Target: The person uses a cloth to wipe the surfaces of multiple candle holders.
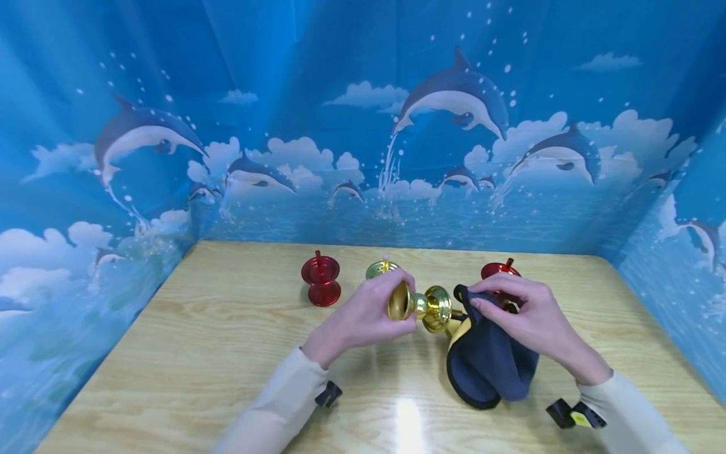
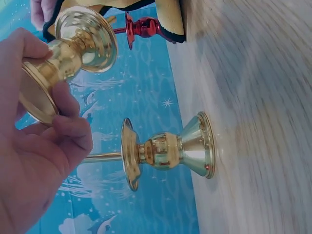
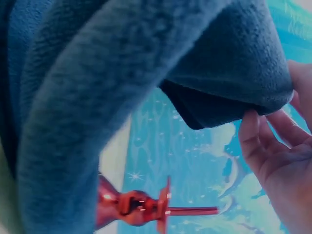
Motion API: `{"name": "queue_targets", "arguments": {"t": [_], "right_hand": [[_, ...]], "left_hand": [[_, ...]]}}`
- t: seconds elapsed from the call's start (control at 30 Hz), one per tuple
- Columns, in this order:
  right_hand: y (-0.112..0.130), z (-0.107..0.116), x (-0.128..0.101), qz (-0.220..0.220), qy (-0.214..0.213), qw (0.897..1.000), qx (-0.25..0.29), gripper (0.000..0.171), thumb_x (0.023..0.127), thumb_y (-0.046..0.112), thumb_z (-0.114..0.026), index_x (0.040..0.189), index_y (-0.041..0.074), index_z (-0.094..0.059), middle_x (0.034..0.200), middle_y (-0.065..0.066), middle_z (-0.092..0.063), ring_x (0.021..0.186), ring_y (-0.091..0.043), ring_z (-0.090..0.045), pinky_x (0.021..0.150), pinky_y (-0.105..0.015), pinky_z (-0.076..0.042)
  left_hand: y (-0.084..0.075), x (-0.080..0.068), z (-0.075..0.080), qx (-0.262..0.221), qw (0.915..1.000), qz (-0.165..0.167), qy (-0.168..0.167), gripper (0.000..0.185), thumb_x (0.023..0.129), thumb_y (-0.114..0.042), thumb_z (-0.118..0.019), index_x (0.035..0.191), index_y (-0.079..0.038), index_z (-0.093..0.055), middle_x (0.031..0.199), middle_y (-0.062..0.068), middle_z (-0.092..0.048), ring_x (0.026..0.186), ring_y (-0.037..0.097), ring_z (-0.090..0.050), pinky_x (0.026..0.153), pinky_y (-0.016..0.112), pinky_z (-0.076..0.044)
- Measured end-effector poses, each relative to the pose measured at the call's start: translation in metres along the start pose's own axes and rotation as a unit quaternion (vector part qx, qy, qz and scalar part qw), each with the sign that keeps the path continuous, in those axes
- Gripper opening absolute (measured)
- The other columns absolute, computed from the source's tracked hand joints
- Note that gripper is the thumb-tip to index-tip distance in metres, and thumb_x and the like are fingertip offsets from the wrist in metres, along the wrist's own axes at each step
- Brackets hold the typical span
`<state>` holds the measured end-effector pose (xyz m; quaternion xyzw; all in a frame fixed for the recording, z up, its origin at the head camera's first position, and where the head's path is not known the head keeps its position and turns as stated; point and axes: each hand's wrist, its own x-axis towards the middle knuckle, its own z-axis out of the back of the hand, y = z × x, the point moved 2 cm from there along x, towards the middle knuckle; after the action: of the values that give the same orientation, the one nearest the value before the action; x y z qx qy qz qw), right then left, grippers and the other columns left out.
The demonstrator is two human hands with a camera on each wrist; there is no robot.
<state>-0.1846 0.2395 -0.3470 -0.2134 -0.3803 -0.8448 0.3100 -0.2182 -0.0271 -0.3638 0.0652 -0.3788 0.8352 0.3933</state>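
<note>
My left hand [image 1: 371, 315] grips a gold candlestick [image 1: 438, 309] around its base and stem. It is tipped on its side above the table, its hollow base facing left and its dish and spike pointing right. In the left wrist view, thumb and fingers wrap the candlestick [image 2: 66, 58] near the base. With thumb and fingertips, my right hand [image 1: 530, 315] pinches the upper edge of a dark blue cloth [image 1: 490, 366] with a yellow underside and black trim. The cloth hangs in folds beside the candlestick's spike. In the right wrist view, the cloth [image 3: 97, 87] fills much of the picture.
Another gold candlestick [image 2: 165, 151] stands upright behind my left hand. One red candlestick [image 1: 321, 284] stands at the back left of the wooden table [image 1: 227, 328]; a second red candlestick [image 1: 499, 270] is partly hidden behind my right hand and the cloth. A dolphin-print backdrop [image 1: 340, 126] encloses the back and sides.
</note>
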Motion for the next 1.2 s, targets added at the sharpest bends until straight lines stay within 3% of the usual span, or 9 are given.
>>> {"name": "queue_targets", "arguments": {"t": [0.17,0.27,0.37,0.57,0.67,0.87,1.0,1.2], "right_hand": [[0.011,-0.006,0.009,0.079,0.012,0.996,-0.032,0.036,0.078,-0.004,-0.083,0.105,0.020,-0.078,0.096,0.007,-0.071,0.070,0.001,-0.058,0.059,-0.013,-0.045],[0.015,-0.014,0.012,0.117,0.017,0.990,-0.078,0.015,0.089,0.012,-0.080,0.103,0.015,-0.078,0.098,0.002,-0.070,0.079,-0.005,-0.062,0.063,-0.013,-0.048],[0.017,-0.020,0.015,0.132,0.025,0.981,-0.138,0.013,0.094,0.021,-0.075,0.102,0.012,-0.079,0.099,-0.001,-0.066,0.087,-0.012,-0.059,0.069,-0.019,-0.050],[0.022,-0.027,0.018,0.122,0.037,0.970,-0.206,0.026,0.075,0.007,-0.086,0.100,0.010,-0.079,0.099,-0.005,-0.061,0.090,-0.016,-0.053,0.066,-0.029,-0.050],[0.025,-0.028,0.017,0.130,0.032,0.966,-0.220,0.029,0.072,0.006,-0.088,0.099,0.010,-0.079,0.097,-0.006,-0.059,0.088,-0.017,-0.052,0.065,-0.029,-0.051],[0.030,-0.030,0.015,0.150,0.008,0.959,-0.239,0.028,0.069,0.008,-0.089,0.095,0.010,-0.077,0.094,-0.008,-0.059,0.082,-0.018,-0.051,0.061,-0.030,-0.050],[0.032,-0.033,0.013,0.145,-0.005,0.957,-0.252,0.028,0.069,0.010,-0.090,0.091,0.011,-0.074,0.092,-0.007,-0.058,0.078,-0.018,-0.052,0.060,-0.030,-0.050],[0.034,-0.037,0.009,0.125,-0.011,0.955,-0.270,0.029,0.071,0.013,-0.090,0.091,0.013,-0.069,0.091,-0.006,-0.056,0.078,-0.017,-0.049,0.058,-0.029,-0.050]], "left_hand": [[-0.005,0.000,-0.001,0.048,0.9986,-0.021,0.006,0.044,0.082,-0.021,-0.077,0.120,-0.013,-0.056,0.104,0.000,-0.062,0.080,0.008,-0.056,0.064,0.015,-0.050],[-0.009,0.000,-0.003,0.082,0.9958,-0.038,0.011,0.047,0.083,-0.024,-0.076,0.124,-0.013,-0.056,0.103,0.001,-0.060,0.078,0.007,-0.055,0.063,0.014,-0.047],[-0.013,0.001,-0.003,0.113,0.9920,-0.055,0.008,0.047,0.084,-0.025,-0.076,0.125,-0.012,-0.056,0.102,0.001,-0.059,0.075,0.007,-0.054,0.060,0.013,-0.044],[-0.015,0.001,-0.005,0.139,0.9882,-0.063,-0.014,0.046,0.083,-0.025,-0.076,0.123,-0.011,-0.058,0.102,0.002,-0.062,0.074,0.006,-0.055,0.058,0.010,-0.043],[-0.015,0.001,-0.006,0.131,0.9893,-0.057,-0.032,0.045,0.082,-0.022,-0.077,0.122,-0.011,-0.057,0.101,0.003,-0.062,0.072,0.007,-0.056,0.057,0.009,-0.043],[-0.014,0.001,-0.009,0.079,0.9942,-0.025,-0.068,0.043,0.081,-0.020,-0.076,0.118,-0.011,-0.056,0.101,0.001,-0.061,0.076,0.007,-0.056,0.060,0.012,-0.047],[-0.016,0.004,-0.012,0.024,0.9960,0.020,-0.084,0.040,0.081,-0.019,-0.074,0.116,-0.011,-0.055,0.099,0.000,-0.061,0.077,0.009,-0.055,0.059,0.015,-0.049],[-0.018,0.005,-0.015,-0.025,0.9913,0.087,-0.095,0.039,0.083,-0.017,-0.073,0.116,-0.013,-0.053,0.096,0.000,-0.060,0.074,0.011,-0.057,0.056,0.019,-0.051]]}}
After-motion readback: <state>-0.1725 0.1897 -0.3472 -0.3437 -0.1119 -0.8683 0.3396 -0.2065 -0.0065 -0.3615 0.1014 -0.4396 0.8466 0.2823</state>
